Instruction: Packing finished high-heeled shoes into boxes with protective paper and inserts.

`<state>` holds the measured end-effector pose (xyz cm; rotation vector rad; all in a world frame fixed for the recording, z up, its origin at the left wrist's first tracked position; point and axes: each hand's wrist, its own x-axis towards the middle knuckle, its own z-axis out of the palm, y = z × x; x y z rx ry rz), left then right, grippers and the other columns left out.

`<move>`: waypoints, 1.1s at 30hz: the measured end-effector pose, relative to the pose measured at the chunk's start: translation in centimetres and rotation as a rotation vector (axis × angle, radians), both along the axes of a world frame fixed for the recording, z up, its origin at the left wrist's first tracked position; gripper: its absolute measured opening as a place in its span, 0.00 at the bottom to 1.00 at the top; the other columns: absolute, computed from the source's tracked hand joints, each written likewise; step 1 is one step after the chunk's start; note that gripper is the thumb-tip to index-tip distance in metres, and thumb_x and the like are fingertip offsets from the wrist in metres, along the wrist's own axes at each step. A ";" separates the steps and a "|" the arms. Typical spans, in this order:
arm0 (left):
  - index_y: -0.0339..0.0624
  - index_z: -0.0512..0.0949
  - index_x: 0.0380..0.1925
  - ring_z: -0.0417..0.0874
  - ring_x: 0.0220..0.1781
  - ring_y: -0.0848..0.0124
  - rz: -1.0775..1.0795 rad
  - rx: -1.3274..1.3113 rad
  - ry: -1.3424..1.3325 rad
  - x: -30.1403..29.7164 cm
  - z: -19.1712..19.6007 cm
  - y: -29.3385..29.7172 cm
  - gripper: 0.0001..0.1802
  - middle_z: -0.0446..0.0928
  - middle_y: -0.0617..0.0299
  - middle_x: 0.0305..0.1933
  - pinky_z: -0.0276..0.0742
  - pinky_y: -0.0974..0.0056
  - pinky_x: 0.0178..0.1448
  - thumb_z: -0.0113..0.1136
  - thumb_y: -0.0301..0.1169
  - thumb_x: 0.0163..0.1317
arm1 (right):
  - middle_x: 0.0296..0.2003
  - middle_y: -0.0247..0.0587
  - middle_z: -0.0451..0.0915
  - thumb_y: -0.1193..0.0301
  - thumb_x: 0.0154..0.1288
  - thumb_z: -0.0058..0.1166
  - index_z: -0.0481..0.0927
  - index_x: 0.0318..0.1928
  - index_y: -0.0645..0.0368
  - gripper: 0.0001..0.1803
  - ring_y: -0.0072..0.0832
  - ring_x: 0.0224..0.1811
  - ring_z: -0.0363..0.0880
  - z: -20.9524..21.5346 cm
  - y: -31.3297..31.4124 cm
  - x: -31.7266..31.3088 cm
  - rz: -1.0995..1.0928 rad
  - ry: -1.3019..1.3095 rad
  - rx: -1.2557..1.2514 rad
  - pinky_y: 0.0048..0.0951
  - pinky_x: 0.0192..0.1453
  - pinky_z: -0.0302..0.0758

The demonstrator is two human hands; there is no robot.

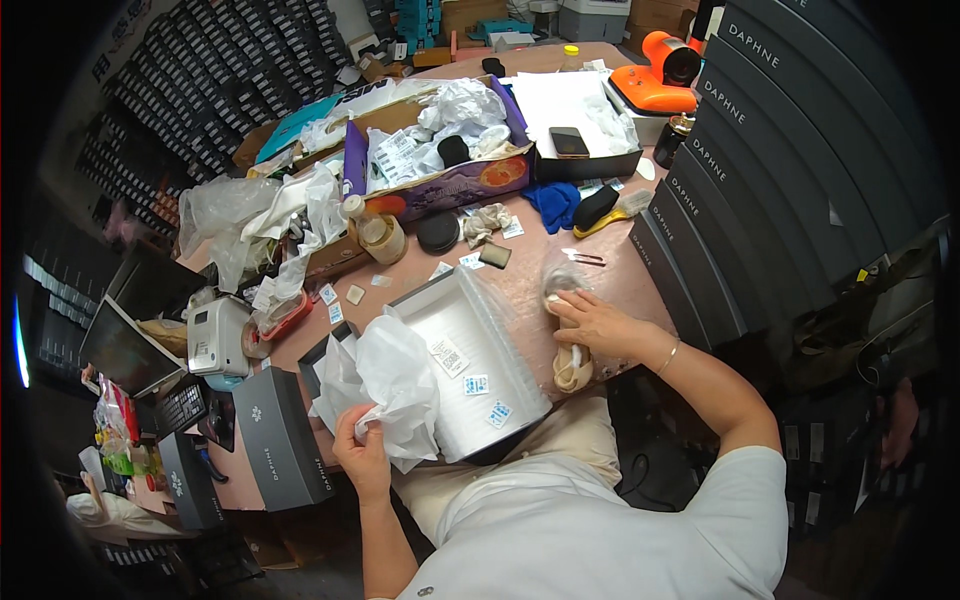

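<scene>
An open shoebox (512, 368) with a white lining stands in front of me at the table edge, tilted slightly. White tissue paper (398, 385) spills over its left side, and my left hand (362, 455) pinches the lower edge of that paper. Inside the box lie small blue-and-white packets (475, 385) and a printed white slip (449, 358). To the right of the box, my right hand (600, 328) is closed over a beige shoe (571, 368). Clear wrapping or a shiny part shows at the shoe's far end; my fingers cover its middle.
A tall stack of dark shoeboxes (740, 170) rises at the right. Behind are a purple carton (440, 190) of crumpled paper, a phone (569, 142), a yellow-handled brush (605, 213) and a glue bottle (375, 235). A label printer (217, 337) and monitor (132, 320) stand left.
</scene>
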<state>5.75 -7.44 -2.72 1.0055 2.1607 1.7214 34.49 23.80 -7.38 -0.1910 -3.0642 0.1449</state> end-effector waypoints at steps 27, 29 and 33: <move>0.35 0.81 0.37 0.80 0.32 0.71 -0.129 0.045 0.121 2.0 6.0 8.4 0.07 0.81 0.58 0.32 0.74 0.69 0.38 0.61 0.21 0.58 | 0.46 0.56 0.81 0.51 0.49 0.68 0.78 0.46 0.76 0.38 0.36 0.47 0.82 8.0 -15.1 0.4 -0.320 0.588 -1.922 0.34 0.54 0.77; 0.35 0.82 0.39 0.82 0.33 0.68 -0.096 0.053 0.196 1.8 5.5 6.3 0.09 0.81 0.58 0.31 0.75 0.68 0.39 0.60 0.19 0.58 | 0.45 0.52 0.81 0.55 0.53 0.65 0.75 0.51 0.76 0.36 0.33 0.48 0.81 5.2 -14.4 -1.6 -0.328 0.671 -1.997 0.32 0.54 0.77; 0.35 0.81 0.40 0.83 0.36 0.57 -0.029 -0.270 0.439 -2.4 1.8 1.7 0.14 0.79 0.51 0.33 0.77 0.63 0.41 0.59 0.16 0.52 | 0.44 0.49 0.82 0.51 0.53 0.64 0.76 0.50 0.73 0.36 0.33 0.46 0.82 3.4 -14.7 -2.0 -0.367 0.650 -2.069 0.32 0.55 0.76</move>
